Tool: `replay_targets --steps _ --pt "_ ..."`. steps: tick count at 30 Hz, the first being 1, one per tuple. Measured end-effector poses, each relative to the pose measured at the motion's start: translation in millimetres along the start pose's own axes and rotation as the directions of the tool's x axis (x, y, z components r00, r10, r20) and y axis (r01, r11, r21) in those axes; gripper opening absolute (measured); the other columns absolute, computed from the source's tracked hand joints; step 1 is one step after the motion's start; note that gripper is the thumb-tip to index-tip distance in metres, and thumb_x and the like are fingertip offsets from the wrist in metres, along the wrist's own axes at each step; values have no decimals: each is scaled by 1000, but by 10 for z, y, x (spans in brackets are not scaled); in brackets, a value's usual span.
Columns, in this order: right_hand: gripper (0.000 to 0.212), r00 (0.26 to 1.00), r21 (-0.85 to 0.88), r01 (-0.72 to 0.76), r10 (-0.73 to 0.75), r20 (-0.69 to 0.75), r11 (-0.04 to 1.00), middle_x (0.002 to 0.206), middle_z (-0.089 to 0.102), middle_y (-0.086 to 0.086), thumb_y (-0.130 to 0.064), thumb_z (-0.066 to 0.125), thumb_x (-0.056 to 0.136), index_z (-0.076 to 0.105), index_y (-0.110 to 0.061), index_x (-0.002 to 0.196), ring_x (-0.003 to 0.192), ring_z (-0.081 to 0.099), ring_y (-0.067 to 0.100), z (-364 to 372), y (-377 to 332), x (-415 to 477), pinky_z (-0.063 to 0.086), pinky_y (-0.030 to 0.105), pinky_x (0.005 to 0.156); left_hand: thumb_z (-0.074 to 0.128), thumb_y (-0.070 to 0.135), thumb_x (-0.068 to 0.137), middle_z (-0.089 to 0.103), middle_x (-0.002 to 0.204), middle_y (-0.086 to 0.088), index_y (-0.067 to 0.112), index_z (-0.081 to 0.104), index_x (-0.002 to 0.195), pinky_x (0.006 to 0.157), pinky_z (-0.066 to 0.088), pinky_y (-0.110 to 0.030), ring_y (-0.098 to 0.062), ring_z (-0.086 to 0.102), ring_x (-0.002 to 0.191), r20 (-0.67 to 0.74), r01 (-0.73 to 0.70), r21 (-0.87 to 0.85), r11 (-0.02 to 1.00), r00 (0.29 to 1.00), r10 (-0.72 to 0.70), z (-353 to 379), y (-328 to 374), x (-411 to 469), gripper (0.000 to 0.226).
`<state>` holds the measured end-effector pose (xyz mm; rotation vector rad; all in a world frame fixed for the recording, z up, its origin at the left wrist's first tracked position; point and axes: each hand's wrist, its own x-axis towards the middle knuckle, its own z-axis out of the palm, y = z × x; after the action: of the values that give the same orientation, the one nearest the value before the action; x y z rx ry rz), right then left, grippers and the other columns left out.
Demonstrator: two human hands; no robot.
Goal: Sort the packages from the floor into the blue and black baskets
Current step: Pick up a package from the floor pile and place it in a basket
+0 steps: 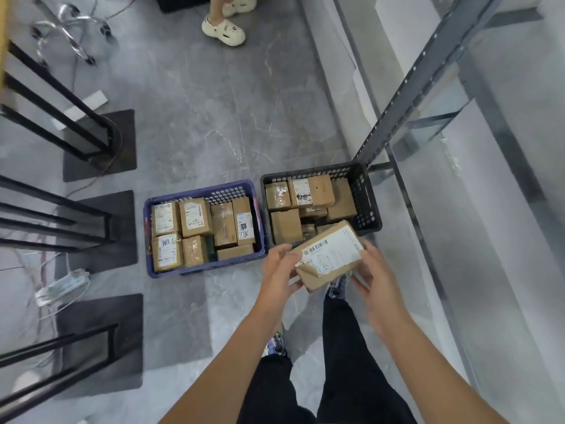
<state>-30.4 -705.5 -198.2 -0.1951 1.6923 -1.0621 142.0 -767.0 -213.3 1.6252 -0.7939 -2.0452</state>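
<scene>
The blue basket sits ahead and to the left. The left hand keeps a curled grip on the package at its near-left end. Held in the air, the package has its long axis slanting toward the black basket just ahead. The right hand clasps its far-right end and is nearer that basket.

We log a grey floor: blue basket touching black basket, power strip toward its left edge.

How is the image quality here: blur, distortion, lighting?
Head view: wide-angle distortion splays the black frames and shelf post outward; the right hand is motion-blurred; label print on the held package is too soft to read; lighting is even, shadows soft.
</scene>
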Motion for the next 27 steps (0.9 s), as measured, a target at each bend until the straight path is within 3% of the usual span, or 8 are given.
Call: replay_targets --steps 3,7,9,13,17,22,25,27 --pt "28 998 25 -56 55 26 998 122 74 -7 -31 48 110 65 -48 125 123 63 18 -38 -186 494 53 40 103 66 46 95 36 147 2 29 54 135 82 58 -24 -21 54 131 -35 -29 121 992 999 33 252 78 426 46" --pt "28 993 27 -100 98 69 995 126 69 0 -30 47 110 59 -47 129 122 63 21 -133 -421 1182 56 37 93 63 44 100 20 153 27 30 51 144 101 53 -31 -10 36 146 -57 -28 210 977 998 41 602 114 1024 48" --pt "37 983 36 -157 153 99 987 134 65 3 -32 47 110 50 -41 146 125 61 24 -198 -490 1551 55 43 100 61 50 98 31 151 26 28 47 149 105 52 -31 -6 46 139 -50 34 249 968 998 -22 746 145 1317 57" --pt "54 960 1 -245 242 140 970 132 65 4 -40 49 109 29 -47 159 124 64 28 -291 -516 2255 48 58 110 56 37 105 62 131 5 29 47 142 69 53 -13 -6 64 106 -23 198 195 961 980 -197 961 238 1832 39" --pt "57 951 -61 -281 286 117 958 125 69 5 -38 51 109 26 -37 161 119 68 30 -250 -377 2826 52 60 105 51 37 107 62 132 11 37 45 145 80 49 -24 -6 61 109 -4 285 206 936 957 -290 1038 156 2329 38" --pt "22 944 -194 -313 326 43 930 114 72 10 -33 49 110 55 -15 122 105 71 25 -82 -22 3406 60 49 94 50 41 105 61 137 10 40 42 153 91 43 -23 -12 57 121 0 317 287 904 944 -331 953 -217 3086 49" --pt "24 941 -242 -312 334 53 919 88 77 -6 -28 46 111 64 -23 97 91 71 13 2 265 3786 57 39 89 50 76 77 54 149 4 53 41 149 116 36 -50 -25 47 138 -95 384 396 834 921 -378 854 -472 3579 76" --pt "25 937 -258 -323 347 49 911 75 75 -15 -27 46 111 64 -25 94 88 69 10 55 461 4031 55 36 86 51 81 69 55 150 1 50 43 148 117 35 -55 -28 48 139 -125 417 388 822 907 -402 765 -705 3881 85"
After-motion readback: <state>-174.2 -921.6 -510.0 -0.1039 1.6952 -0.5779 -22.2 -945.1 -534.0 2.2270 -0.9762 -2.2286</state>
